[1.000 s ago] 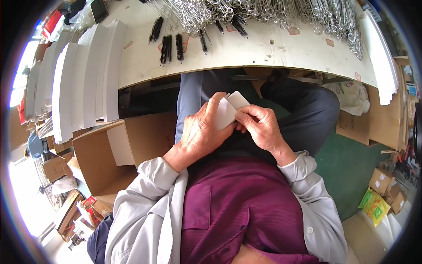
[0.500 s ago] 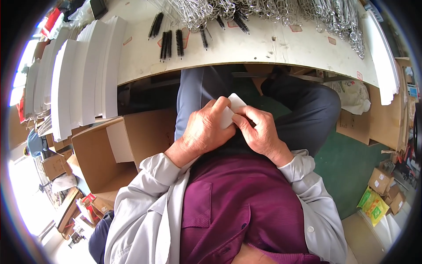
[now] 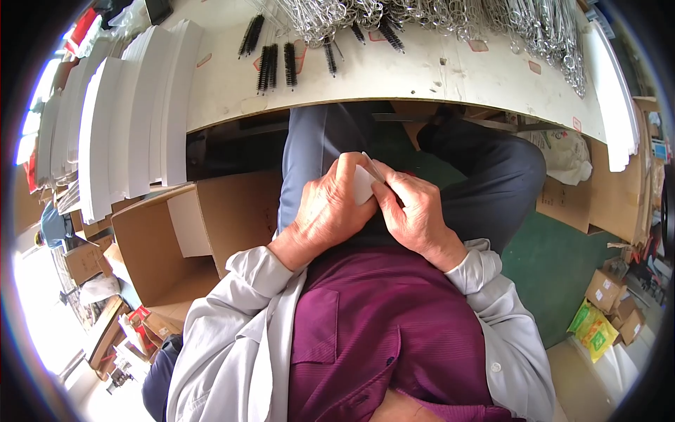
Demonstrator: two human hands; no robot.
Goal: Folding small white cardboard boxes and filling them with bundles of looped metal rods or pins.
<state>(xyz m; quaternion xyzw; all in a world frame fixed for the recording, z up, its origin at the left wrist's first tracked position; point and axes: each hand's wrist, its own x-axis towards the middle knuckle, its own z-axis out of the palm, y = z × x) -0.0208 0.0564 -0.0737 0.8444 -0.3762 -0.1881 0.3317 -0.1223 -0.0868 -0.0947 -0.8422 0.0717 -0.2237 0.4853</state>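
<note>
**Left hand (image 3: 329, 204) and right hand (image 3: 415, 214) are gripping a white card (image 3: 362, 186) from opposite sides**

The white card is sitting between the two hands, above the lap and short of the tabletop (image 3: 394, 81). The left hand is wrapping its curled fingers around the card's left side, covering much of it. The right hand is pinching at the right edge with thumb and forefinger, and both hands are touching it, so neither is nearer. From the right hand, the card's pale face is lying just to the left. A thin edge is slanting from upper left down toward the right fingers; the fingers are hiding too much to tell the full long axis or how many layers there are.

Beyond the hands, black brushes (image 3: 267, 68) and wire loops (image 3: 422, 21) are lying on the tabletop. White stacks (image 3: 144, 116) are standing at its left, above an open cardboard box (image 3: 151, 243).
</note>
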